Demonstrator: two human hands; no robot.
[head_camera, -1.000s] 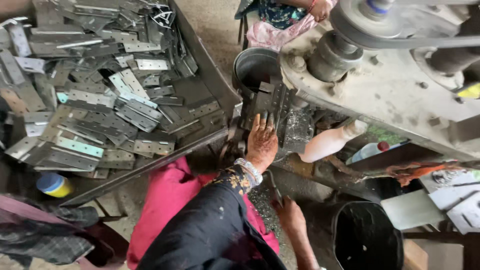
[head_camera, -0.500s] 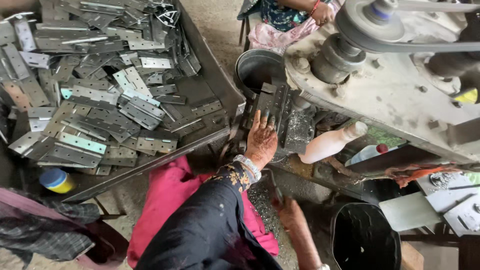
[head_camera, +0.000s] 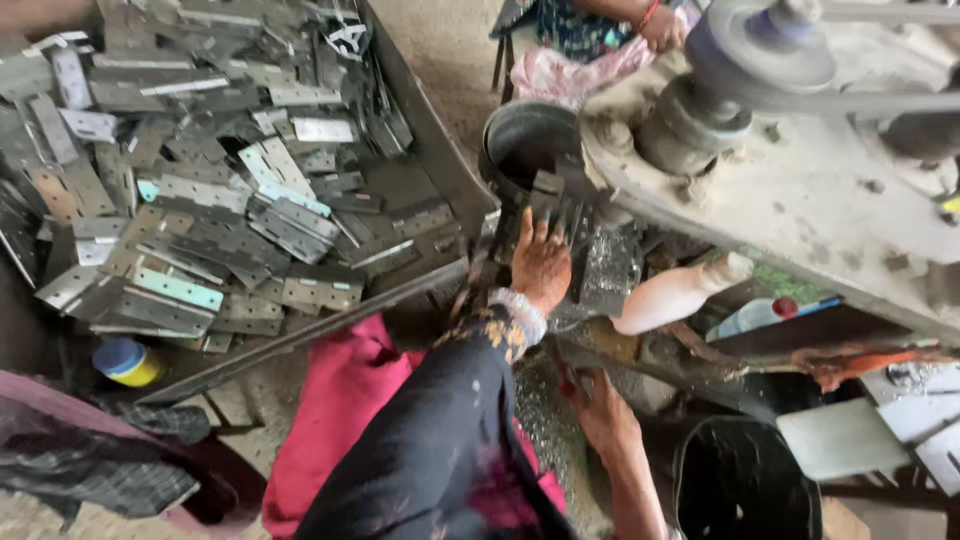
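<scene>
L hand (head_camera: 541, 262) lies palm-down, fingers spread flat, on a dark metal hinge piece (head_camera: 556, 205) sitting on the machine bed; pressing on it, not wrapped round it. R hand (head_camera: 603, 410) is lower, below & just right of the L, down near the metal shavings (head_camera: 540, 420) under the machine; fingers partly hidden, can't tell if it's open or closed or holding anything.

Just above the L hand: a round dark metal bucket (head_camera: 525, 145), touching or nearly touching the hinge stack. Right of the L hand: a white plastic bottle (head_camera: 672, 295) lying tilted, w/ a blue bottle (head_camera: 755, 315) beyond it. Up & right, the big grey machine body (head_camera: 800, 190) w/ a pulley wheel (head_camera: 770, 45) overhangs the work spot, crowding the L hand from that side.

Left of both hands: a tilted tray (head_camera: 430, 150) heaped w/ flat metal hinges (head_camera: 200, 200), its edge close by the L wrist. Below the R hand: a black bin (head_camera: 740, 485). Far left, low: a yellow-and-blue jar (head_camera: 125, 360). Another person's hand (head_camera: 662, 28) shows at top, well apart.
</scene>
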